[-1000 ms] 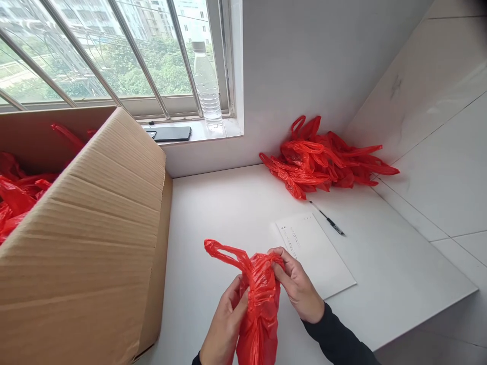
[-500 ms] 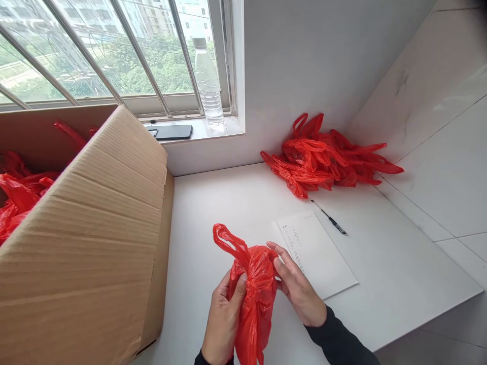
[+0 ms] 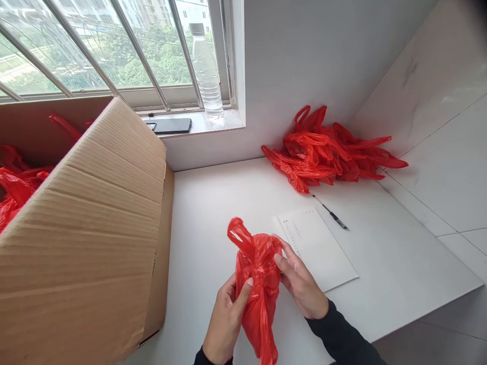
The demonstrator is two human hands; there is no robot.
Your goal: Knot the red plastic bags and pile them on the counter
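Note:
A red plastic bag (image 3: 261, 284) is held between my two hands over the front of the white table, gathered at its middle with a looped handle sticking up at the top left. My left hand (image 3: 228, 317) grips its left side, thumb pressed on the front near the gathered part. My right hand (image 3: 300, 284) closes on its upper right edge, thumb in front and fingers behind. What the bag contains, if anything, is hidden.
On my left stands a cardboard box (image 3: 99, 228) with red bags inside. A pile of red bags (image 3: 323, 152) lies against the wall. A written notepad (image 3: 323, 258) and a pen (image 3: 331, 213) lie on the table (image 3: 205, 203). The windowsill bears a phone (image 3: 173, 125) and a water bottle (image 3: 207, 76).
The bag and my left hand have shifted slightly right, and the handle loop has moved right too. My right hand's fingers have closed onto the bag's edge. The view has tilted a little.

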